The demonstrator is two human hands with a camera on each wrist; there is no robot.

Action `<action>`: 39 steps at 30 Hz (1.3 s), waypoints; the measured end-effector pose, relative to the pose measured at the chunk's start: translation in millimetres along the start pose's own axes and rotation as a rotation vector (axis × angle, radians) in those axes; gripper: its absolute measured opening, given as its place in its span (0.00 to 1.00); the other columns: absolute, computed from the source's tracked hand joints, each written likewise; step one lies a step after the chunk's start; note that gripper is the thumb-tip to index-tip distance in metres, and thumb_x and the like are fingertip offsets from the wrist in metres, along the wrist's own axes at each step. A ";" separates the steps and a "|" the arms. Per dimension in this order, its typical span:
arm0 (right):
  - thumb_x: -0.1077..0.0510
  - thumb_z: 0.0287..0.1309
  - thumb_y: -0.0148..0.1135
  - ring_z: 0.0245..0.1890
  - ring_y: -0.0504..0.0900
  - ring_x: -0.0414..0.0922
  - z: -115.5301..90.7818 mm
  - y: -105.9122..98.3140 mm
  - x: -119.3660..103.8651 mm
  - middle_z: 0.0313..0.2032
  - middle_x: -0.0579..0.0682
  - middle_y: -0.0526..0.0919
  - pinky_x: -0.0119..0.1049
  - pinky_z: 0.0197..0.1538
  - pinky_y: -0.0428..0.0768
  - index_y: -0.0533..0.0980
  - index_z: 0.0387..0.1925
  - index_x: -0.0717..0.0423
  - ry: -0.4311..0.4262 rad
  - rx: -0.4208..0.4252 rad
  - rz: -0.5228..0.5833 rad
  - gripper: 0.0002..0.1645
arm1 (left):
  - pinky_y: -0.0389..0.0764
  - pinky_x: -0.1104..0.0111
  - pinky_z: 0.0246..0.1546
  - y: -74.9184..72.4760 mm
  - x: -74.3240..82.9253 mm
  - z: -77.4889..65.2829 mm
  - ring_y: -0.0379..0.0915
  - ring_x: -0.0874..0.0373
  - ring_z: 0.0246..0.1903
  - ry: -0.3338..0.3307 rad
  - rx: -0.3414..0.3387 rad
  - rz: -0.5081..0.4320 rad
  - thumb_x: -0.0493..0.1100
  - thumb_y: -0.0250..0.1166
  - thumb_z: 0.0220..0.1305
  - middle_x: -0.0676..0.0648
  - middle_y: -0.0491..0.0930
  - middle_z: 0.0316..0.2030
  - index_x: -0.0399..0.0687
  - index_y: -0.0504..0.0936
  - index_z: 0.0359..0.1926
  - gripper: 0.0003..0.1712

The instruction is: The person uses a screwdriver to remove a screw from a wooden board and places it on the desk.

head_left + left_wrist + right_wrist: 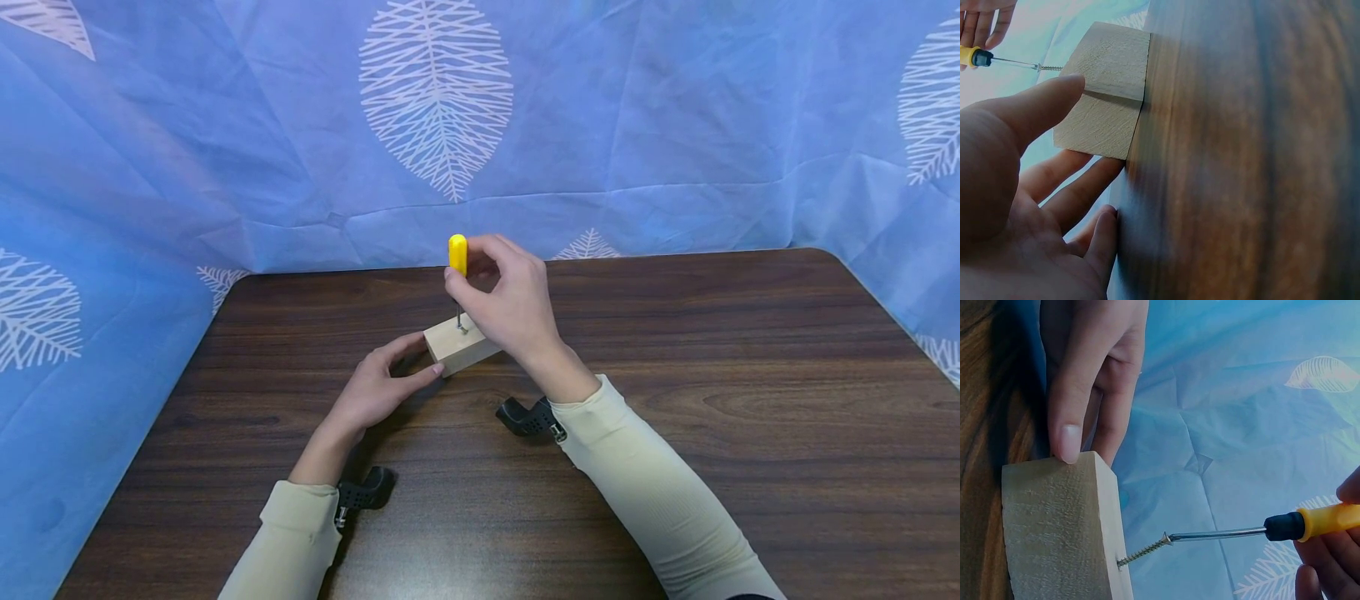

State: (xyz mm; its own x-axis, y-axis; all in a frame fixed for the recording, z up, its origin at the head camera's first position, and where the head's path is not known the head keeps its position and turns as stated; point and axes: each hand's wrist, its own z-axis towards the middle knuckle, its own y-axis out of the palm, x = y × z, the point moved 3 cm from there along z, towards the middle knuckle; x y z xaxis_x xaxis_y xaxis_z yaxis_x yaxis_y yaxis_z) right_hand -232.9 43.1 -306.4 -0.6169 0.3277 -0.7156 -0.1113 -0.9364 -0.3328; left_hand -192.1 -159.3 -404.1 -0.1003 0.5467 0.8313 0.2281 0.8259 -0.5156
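Note:
A pale wooden block (467,354) lies on the table, and my left hand (377,385) grips its left end between thumb and fingers. A screw (1142,552) stands partly sunk in the block's upper face, leaning, with much of its thread showing. My right hand (517,296) pinches the yellow handle of a screwdriver (457,254) above the block. In the right wrist view the screwdriver's metal shaft (1222,535) meets the screw head at a slight angle. The left wrist view shows the left thumb (1054,103) along the block's near edge and fingers beneath.
The dark wood-grain table (697,417) spreads around both arms. A blue cloth (637,108) with white leaf prints hangs behind it and at its sides. Black wrist-worn mounts (525,417) jut inward from both sleeves, close over the table.

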 end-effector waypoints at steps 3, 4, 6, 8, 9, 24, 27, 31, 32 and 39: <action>0.61 0.63 0.70 0.38 0.88 0.44 -0.8 -0.7 -0.4 0.42 0.52 0.90 0.39 0.47 0.87 0.87 0.49 0.59 0.001 -0.005 -0.009 0.14 | 0.61 0.37 0.80 0.0 -0.3 0.1 0.59 0.42 0.82 0.001 0.000 0.001 0.57 0.71 0.73 0.45 0.71 0.79 0.56 0.68 0.81 0.41; 0.61 0.62 0.70 0.38 0.88 0.44 -0.9 -1.0 -0.5 0.42 0.52 0.90 0.39 0.47 0.87 0.87 0.49 0.59 0.001 -0.006 -0.010 0.14 | 0.61 0.37 0.80 0.0 -0.3 0.2 0.59 0.42 0.82 0.001 0.000 0.002 0.57 0.71 0.73 0.45 0.71 0.79 0.56 0.68 0.81 0.41; 0.62 0.61 0.70 0.39 0.88 0.45 -0.7 -1.2 -0.9 0.42 0.53 0.91 0.40 0.48 0.88 0.86 0.52 0.59 0.002 -0.010 -0.007 0.17 | 0.61 0.37 0.80 0.0 -0.5 0.3 0.60 0.42 0.82 -0.001 -0.001 0.003 0.57 0.71 0.73 0.45 0.71 0.79 0.56 0.68 0.81 0.42; 0.63 0.60 0.71 0.39 0.88 0.45 -0.7 -1.4 -1.0 0.42 0.53 0.91 0.40 0.47 0.87 0.84 0.56 0.59 0.006 -0.013 -0.009 0.21 | 0.61 0.37 0.80 -0.1 -0.7 0.5 0.60 0.42 0.82 -0.004 0.000 0.003 0.57 0.71 0.73 0.45 0.71 0.79 0.56 0.68 0.82 0.42; 0.63 0.59 0.71 0.39 0.89 0.46 -0.7 -1.4 -1.0 0.42 0.53 0.92 0.40 0.47 0.87 0.83 0.58 0.59 0.007 -0.014 -0.013 0.24 | 0.61 0.37 0.80 0.0 -0.7 0.5 0.60 0.42 0.82 -0.005 -0.001 0.003 0.57 0.72 0.73 0.45 0.71 0.79 0.56 0.68 0.82 0.42; 0.60 0.67 0.71 0.38 0.88 0.44 -0.4 1.2 -2.1 0.41 0.52 0.92 0.39 0.48 0.87 0.78 0.54 0.59 0.037 -0.011 0.005 0.17 | 0.61 0.37 0.80 -0.5 0.7 1.0 0.60 0.42 0.82 -0.007 0.001 0.006 0.57 0.72 0.73 0.44 0.71 0.78 0.56 0.68 0.82 0.42; 0.57 0.68 0.74 0.37 0.88 0.44 0.2 1.1 -2.3 0.41 0.53 0.91 0.38 0.46 0.88 0.80 0.52 0.59 0.038 -0.008 -0.005 0.16 | 0.60 0.37 0.80 -0.4 0.8 0.9 0.60 0.41 0.82 -0.008 0.003 0.008 0.57 0.72 0.73 0.44 0.71 0.78 0.56 0.68 0.81 0.42; 0.55 0.65 0.78 0.38 0.89 0.44 0.8 0.6 -2.9 0.40 0.52 0.92 0.38 0.46 0.89 0.84 0.49 0.58 0.032 -0.009 -0.033 0.17 | 0.60 0.36 0.80 -0.6 0.8 0.8 0.60 0.41 0.82 -0.011 0.003 0.008 0.57 0.72 0.73 0.45 0.71 0.78 0.57 0.68 0.81 0.42; 0.54 0.64 0.79 0.39 0.89 0.44 0.7 0.3 -3.3 0.40 0.51 0.92 0.38 0.46 0.89 0.84 0.49 0.58 0.031 -0.008 -0.041 0.17 | 0.60 0.36 0.80 -0.7 0.8 0.8 0.60 0.41 0.82 -0.012 0.003 0.010 0.57 0.72 0.73 0.45 0.71 0.78 0.57 0.68 0.81 0.42; 0.55 0.61 0.81 0.40 0.87 0.44 0.5 -0.8 -5.1 0.40 0.52 0.89 0.37 0.45 0.88 0.87 0.47 0.58 0.002 0.012 -0.051 0.17 | 0.59 0.36 0.80 -0.8 1.2 0.7 0.59 0.41 0.82 -0.012 0.002 0.010 0.57 0.72 0.73 0.45 0.71 0.79 0.56 0.68 0.81 0.42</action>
State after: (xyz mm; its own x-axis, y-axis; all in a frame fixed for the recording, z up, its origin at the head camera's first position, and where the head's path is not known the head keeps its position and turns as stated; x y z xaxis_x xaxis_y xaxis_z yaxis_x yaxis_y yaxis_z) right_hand -230.1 42.1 -302.2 -0.6084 0.3757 -0.6991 -0.1523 -0.9198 -0.3617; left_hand -193.1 -159.2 -402.9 -0.1092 0.5568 0.8234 0.2272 0.8204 -0.5247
